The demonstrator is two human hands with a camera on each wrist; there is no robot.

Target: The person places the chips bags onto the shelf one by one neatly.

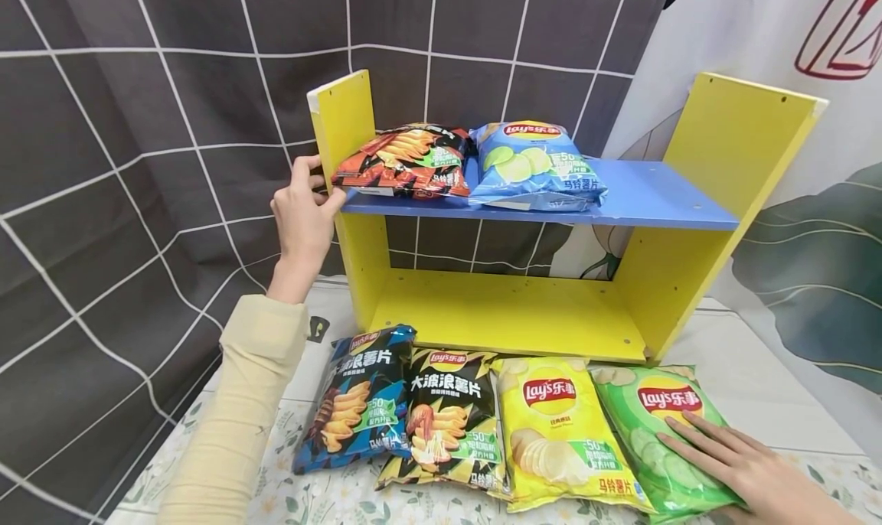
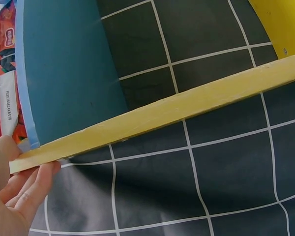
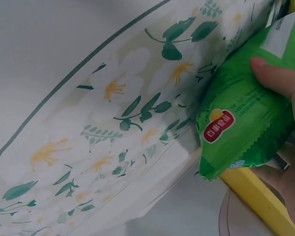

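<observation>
left hand (image 1: 303, 215) is clamping the yellow side panel (image 1: 344, 119), thumb at the front edge, fingers wrapping round the outer face; this hold is probably best used for steadying only, with even pressure and no sideways shove, since two bags are resting just right of it on the blue shelf (image 1: 654, 192)

right hand (image 1: 747, 464), well apart from the left, is pinching the green bag (image 1: 661, 475), thumb on one face, fingers spreading over the other; that bag is sitting at the right end of the front row; cannot tell whether its underside is clearing the floral cloth (image 1: 276, 502); a broad, soft hold should be working better than digging fingertips, which could be crushing chips

materials: beyond the left hand, dark gridded cloth (image 1: 220, 104) is hanging in loose folds; the panel is looking flat, smooth and square-edged; below that hand, dark-blue bag (image 1: 358, 395) is lying glossy and puffed; right of the thumb, red-and-black bag (image 1: 406, 165) is bulging; lower, black-and-gold bag (image 1: 451, 425) is showing a toothed end; farther right, blue bag (image 1: 530, 165) is pillowing on the shelf; beside the right hand's fingertips, yellow bag (image 1: 561, 433) is catching light; under them, green film is creasing toward its saw-toothed seal
</observation>
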